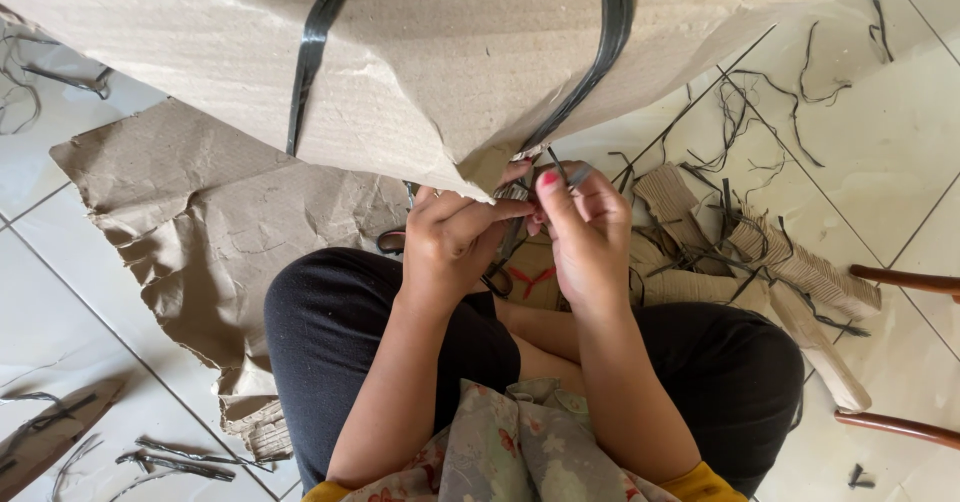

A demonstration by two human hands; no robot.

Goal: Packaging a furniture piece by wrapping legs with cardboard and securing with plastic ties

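Overhead, looming above both hands: big cardboard box (pixel 440 52) bound by black straps (pixel 310 52), contents unseen. Left hand (pixel 450 242) pinched around a small bundle; right hand (pixel 585 232) closed on a thin black strip (pixel 556 160). Right of that, cardboard scraps (pixel 790 272). Left, crumpled paper (pixel 210 222). Bundle mostly hidden.

Large brown cardboard package (pixel 440 42), black straps (pixel 312 52) around it, top of view.
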